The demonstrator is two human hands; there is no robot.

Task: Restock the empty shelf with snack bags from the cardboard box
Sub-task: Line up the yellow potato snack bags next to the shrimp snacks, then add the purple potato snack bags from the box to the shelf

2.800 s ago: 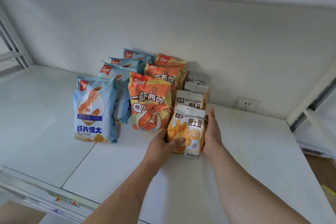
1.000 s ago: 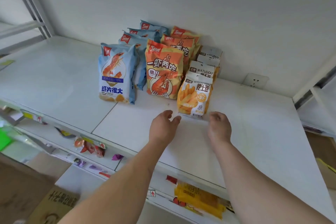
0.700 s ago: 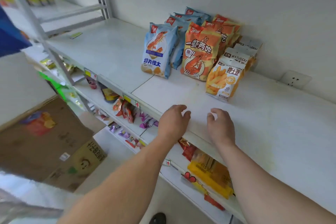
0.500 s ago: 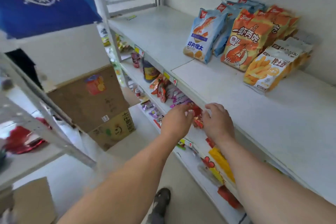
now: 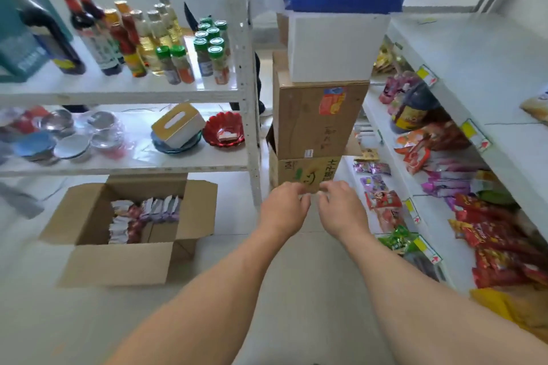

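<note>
Both hands, left point(image 5: 283, 209) and right point(image 5: 341, 210), have left the shelf point(image 5: 474, 68) empty (grip loose, holding nothing) and turned toward the open cardboard box point(image 5: 118, 261) of snack bags point(image 5: 142, 216) on the floor, lower left.

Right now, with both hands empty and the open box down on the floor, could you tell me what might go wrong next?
1. The open box sits low on the floor, left of both hands; bending for it may bump the rack post.
2. The bags stand packed tight; pulling one could drag out others.
3. The box stack ahead looks slightly uneven; a nudge could shift it.
</note>
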